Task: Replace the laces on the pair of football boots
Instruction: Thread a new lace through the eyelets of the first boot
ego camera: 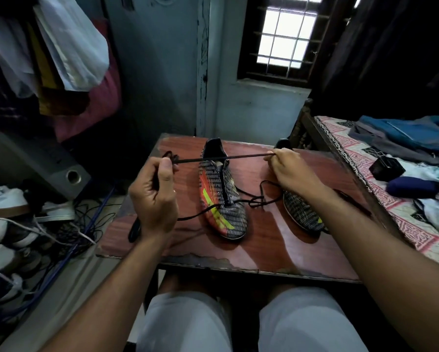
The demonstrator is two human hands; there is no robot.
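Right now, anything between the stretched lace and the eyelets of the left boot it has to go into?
Nothing visible. Left hand and right hand hold the lace taut above the boot. The boot's tongue opening looks open; another lace is threaded only at the toe end, trailing onto the table.

gap btwn boots (223, 196), taut lace (223, 157) across

A single head-worn camera looks forward and down from close above the counter (264, 250), over the seated person's knees; beyond the counter it faces the window (284, 36), wide enough to catch the bed (365, 174) beside it.
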